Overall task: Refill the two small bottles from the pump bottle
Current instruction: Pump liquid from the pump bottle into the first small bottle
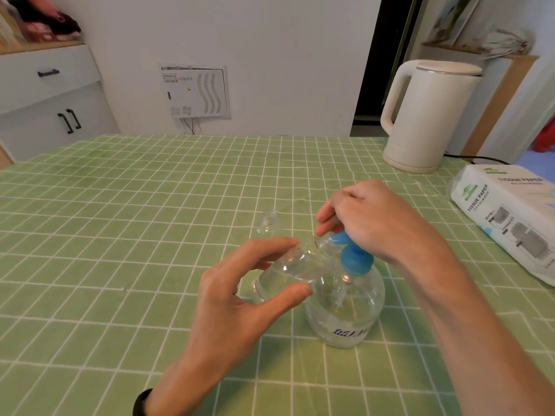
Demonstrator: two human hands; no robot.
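A clear round pump bottle (345,307) with a blue pump top (356,259) stands on the green checked tablecloth (120,235). My right hand (372,223) rests on the pump head, fingers curled over the nozzle. My left hand (240,289) holds a small clear bottle (288,265) tilted, its open mouth right at the nozzle. Some clear liquid lies inside it. A second small clear bottle (268,222) stands upright and uncapped just behind, apart from both hands.
A white electric kettle (426,115) stands at the back right with its cord trailing right. A pack of tissue paper (507,217) lies at the right edge. White cabinets (51,97) stand beyond the table's far left.
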